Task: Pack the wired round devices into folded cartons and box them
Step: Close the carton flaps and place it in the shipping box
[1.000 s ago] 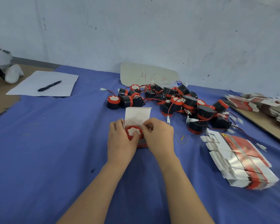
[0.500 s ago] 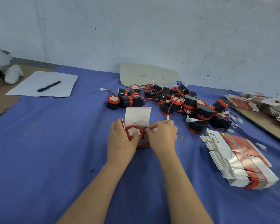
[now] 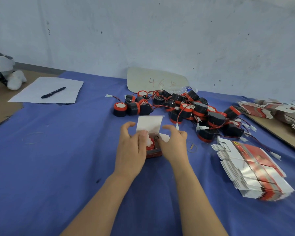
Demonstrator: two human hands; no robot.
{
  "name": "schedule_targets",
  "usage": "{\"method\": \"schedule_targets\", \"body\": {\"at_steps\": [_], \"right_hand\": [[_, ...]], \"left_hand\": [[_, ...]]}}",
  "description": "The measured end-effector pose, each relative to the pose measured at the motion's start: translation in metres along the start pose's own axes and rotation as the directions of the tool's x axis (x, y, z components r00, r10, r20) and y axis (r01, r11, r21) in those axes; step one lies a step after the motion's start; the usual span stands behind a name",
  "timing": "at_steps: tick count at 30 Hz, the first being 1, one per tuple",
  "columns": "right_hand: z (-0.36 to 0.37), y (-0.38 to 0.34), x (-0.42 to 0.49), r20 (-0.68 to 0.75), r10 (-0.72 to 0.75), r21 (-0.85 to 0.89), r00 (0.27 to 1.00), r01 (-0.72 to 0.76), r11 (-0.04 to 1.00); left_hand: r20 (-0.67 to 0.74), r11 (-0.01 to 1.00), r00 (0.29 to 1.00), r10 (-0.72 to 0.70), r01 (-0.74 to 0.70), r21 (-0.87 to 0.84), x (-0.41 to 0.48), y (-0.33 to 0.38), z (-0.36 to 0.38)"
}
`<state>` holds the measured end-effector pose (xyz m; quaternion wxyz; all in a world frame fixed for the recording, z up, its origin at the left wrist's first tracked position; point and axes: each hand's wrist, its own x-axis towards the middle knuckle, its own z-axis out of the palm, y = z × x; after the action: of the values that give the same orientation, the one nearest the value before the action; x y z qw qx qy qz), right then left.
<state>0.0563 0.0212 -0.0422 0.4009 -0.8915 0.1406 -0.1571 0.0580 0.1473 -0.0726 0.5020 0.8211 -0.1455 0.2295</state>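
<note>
Carton (image 3: 153, 153) stands held between left hand (image 3: 131, 150) and right hand (image 3: 174, 149).

Even cool light, soft shadows, motion-blurred fingers, wide-angle edge distortion.

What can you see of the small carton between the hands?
The carton is small cardboard, red printed outside, white inside. It stands upright on the blue cloth, top open, its lid flap raised at the back and a side flap out to the right. A red-rimmed round device sits inside. The left hand and right hand hold its sides.
</note>
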Motion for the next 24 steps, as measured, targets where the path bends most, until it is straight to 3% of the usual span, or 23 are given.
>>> {"method": "schedule_targets", "body": {"at_steps": [3,5,9,12,15,19,22,24], "right_hand": [[-0.003,0.006,0.007,0.042,0.187,0.139,0.981,-0.192,0.972],[0.0,0.007,0.009,0.036,0.207,0.185,0.978,-0.21,0.96],[0.007,0.001,0.004,-0.065,-0.07,-0.052,0.995,0.067,0.996],[0.001,0.002,-0.002,0.06,-0.265,-0.107,0.962,0.27,0.957],[-0.005,0.006,-0.003,0.163,-0.3,-0.08,0.94,0.315,0.946],[-0.009,0.012,-0.001,0.191,-0.27,0.092,0.944,0.257,0.962],[-0.01,0.015,-0.002,0.206,-0.079,0.248,0.975,0.026,0.968],[-0.009,0.016,-0.004,0.231,-0.067,0.319,0.971,-0.01,0.948]], "left_hand": [[0.021,0.996,0.995,-0.094,0.093,0.012,0.001,-0.004,0.003],[0.007,0.988,0.989,-0.145,0.146,-0.059,0.002,-0.002,0.003],[0.008,0.934,0.955,-0.297,0.293,-0.207,0.007,-0.003,0.003],[0.03,0.925,0.954,-0.298,0.297,-0.236,0.009,-0.005,0.002],[0.027,0.941,0.965,-0.26,0.26,-0.217,0.012,-0.006,0.003],[0.085,0.948,0.972,-0.22,0.234,-0.214,0.013,-0.01,-0.003],[0.175,0.902,0.949,-0.263,0.306,-0.304,0.015,-0.008,-0.01],[0.237,0.901,0.929,-0.285,0.344,-0.263,0.019,-0.005,-0.012]]}}
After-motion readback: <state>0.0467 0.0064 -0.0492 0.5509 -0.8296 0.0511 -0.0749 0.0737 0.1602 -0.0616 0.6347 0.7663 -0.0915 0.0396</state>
